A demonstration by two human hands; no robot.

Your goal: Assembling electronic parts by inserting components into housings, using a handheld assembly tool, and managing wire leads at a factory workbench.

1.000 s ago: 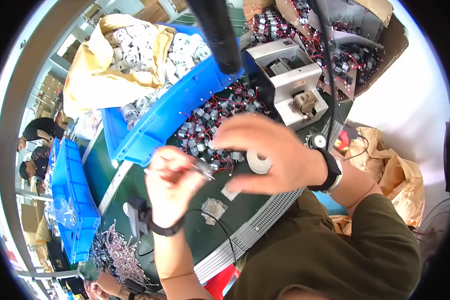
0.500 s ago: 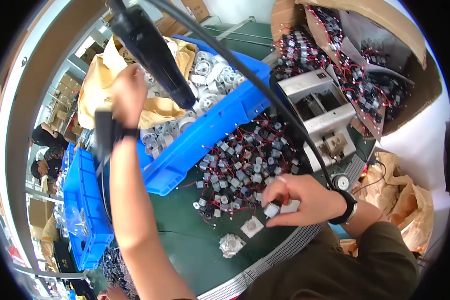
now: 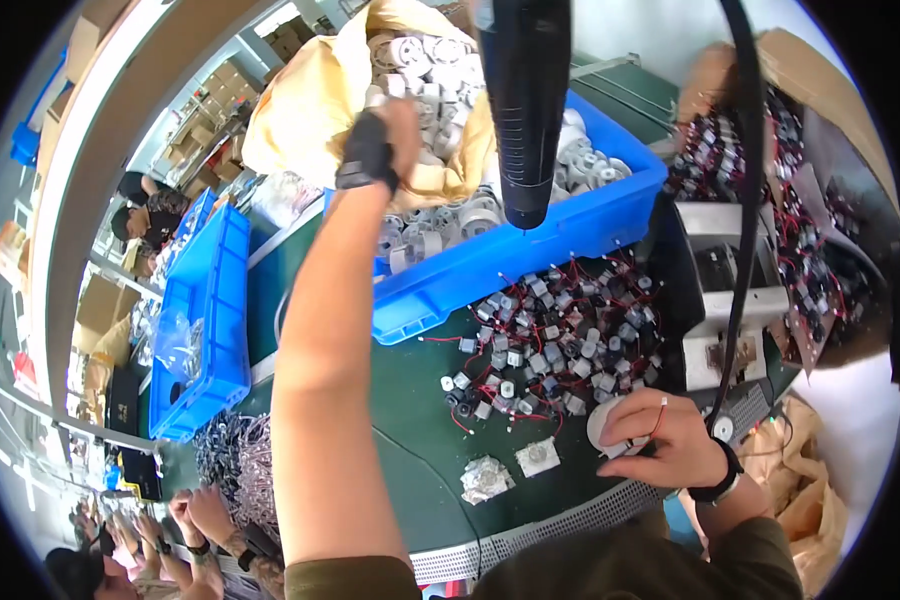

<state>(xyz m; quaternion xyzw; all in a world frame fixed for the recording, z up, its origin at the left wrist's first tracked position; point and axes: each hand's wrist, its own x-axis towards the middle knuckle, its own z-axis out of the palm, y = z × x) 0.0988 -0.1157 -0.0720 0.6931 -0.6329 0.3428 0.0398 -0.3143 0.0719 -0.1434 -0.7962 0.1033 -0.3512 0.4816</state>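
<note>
My left hand (image 3: 402, 140), wearing a dark band at the wrist, reaches to the opened yellow-brown paper bag (image 3: 305, 120) full of white round plastic parts (image 3: 425, 60). Its fingers are blurred and partly hidden, so a hold cannot be made out. Near the front edge of the green table, my right hand (image 3: 670, 445) is closed around a white round plastic part (image 3: 600, 425). A red wire with a small white plug stands out between its fingers. Beyond this hand lies a heap of small motors (image 3: 550, 345) with red wires.
The bag sits in a blue crate (image 3: 510, 255) with more white parts. A black electric screwdriver (image 3: 530, 120) hangs over it. Right stand a metal fixture (image 3: 720, 290) and a carton of motors (image 3: 805, 210). Two foil-like lumps (image 3: 487, 480) lie in front. Co-workers' hands (image 3: 210, 515) show lower left.
The view has shifted, so the table contents appear farther right or lower. My left hand has moved deeper over the bag's parts. In my right hand, a white round part now shows more plainly.
</note>
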